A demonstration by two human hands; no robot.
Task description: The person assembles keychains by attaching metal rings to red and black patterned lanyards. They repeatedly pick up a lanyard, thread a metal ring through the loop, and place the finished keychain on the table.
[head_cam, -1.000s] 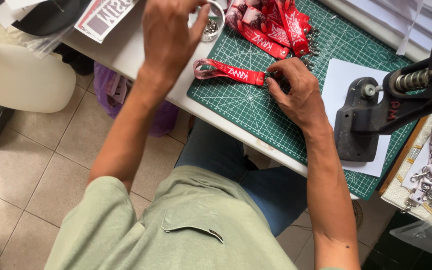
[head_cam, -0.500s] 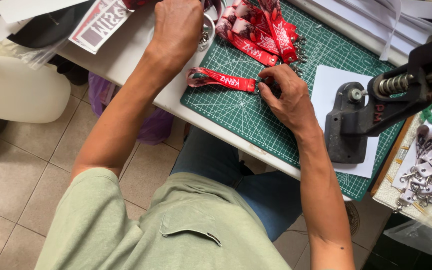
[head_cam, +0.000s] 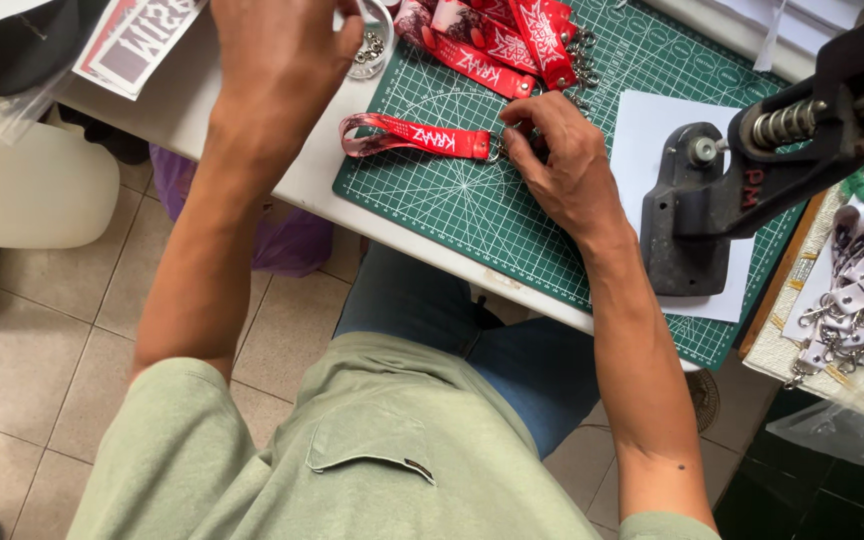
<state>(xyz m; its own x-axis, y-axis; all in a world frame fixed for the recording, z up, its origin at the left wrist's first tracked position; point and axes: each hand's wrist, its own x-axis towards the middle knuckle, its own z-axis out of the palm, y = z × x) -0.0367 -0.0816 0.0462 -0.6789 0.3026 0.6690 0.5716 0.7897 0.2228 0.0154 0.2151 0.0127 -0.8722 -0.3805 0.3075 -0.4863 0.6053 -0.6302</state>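
On the worktop's green mat (head_cam: pixel 472 215) our right hand (head_cam: pixel 562 165) pinches the metal end of a limp, light red strap (head_cam: pixel 414 138), while our left hand (head_cam: pixel 282 50) pinches in the eyelet dish (head_cam: pixel 370 48).

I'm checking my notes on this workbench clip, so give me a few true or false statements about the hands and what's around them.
1. The right hand rests on the green cutting mat. True.
2. The left hand holds the red strap. False: it is up by the small clear dish of metal bits; the strap's end lies at the right hand.
3. The black hand press stands on white paper. True.
4. The pile of red straps lies on the floor. False: it lies on the mat.
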